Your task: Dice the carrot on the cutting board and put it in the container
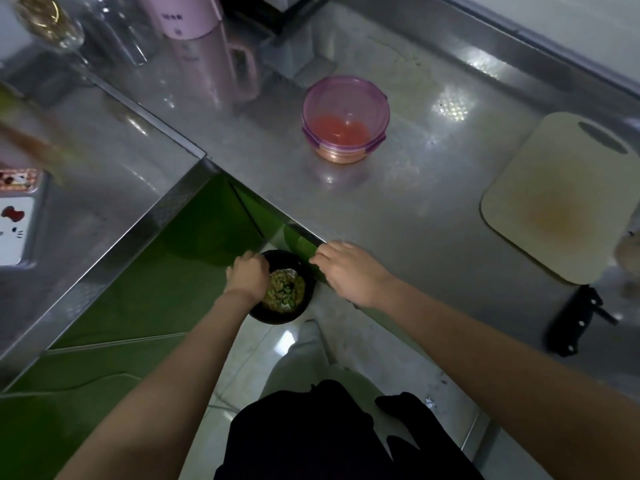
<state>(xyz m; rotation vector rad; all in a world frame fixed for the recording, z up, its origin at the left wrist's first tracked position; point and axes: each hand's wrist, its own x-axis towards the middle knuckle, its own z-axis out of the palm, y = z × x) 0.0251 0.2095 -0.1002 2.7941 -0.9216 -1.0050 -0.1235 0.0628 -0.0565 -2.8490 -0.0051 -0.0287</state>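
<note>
In the head view, you are holding a black bowl [273,318] just under the edge of the counter [398,188], low in the middle of the frame. Your left hand [247,275] is curling over its near rim and gripping it, likely so the bowl is sitting tight below the lip to catch what comes off. The bowl is carrying pale and green scraps. Your right hand [349,271] is lying palm down on the counter's edge right above the bowl, fingers fairly straight and holding nothing; it seems to be brushing leftovers over the lip.

No carrot is lying on the cutting board [561,188] at the right of the frame; only an orange stain is showing there. An orange mass, probably the diced carrot [341,129], is sitting in the purple container [311,109] at upper centre, well apart from both hands. The knife [575,323] is lying beside the board's lower edge, parked clear of your arms. The task is looking all but done.
</note>
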